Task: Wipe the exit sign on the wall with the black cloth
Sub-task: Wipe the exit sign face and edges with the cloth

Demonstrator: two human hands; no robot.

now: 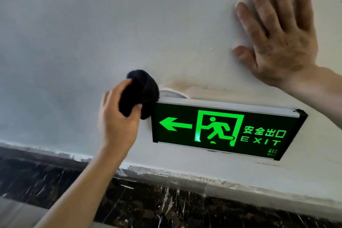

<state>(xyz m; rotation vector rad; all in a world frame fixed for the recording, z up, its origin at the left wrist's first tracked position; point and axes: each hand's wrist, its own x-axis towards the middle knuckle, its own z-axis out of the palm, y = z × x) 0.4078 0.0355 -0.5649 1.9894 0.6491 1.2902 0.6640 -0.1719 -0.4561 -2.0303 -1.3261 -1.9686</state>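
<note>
left hand [118,116] gripping black cloth [138,92], right hand [277,39] splayed flat

The black cloth [139,93] covered the exit sign's [222,127] upper left corner and hid the left hand's [118,118] fingertips. Both forearms ran off the frame's edges. Tiny green marks at the sign's lower right were unreadable.

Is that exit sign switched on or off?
On. The exit sign shows its arrow, running figure and EXIT lettering glowing bright green against its dark face.
</note>
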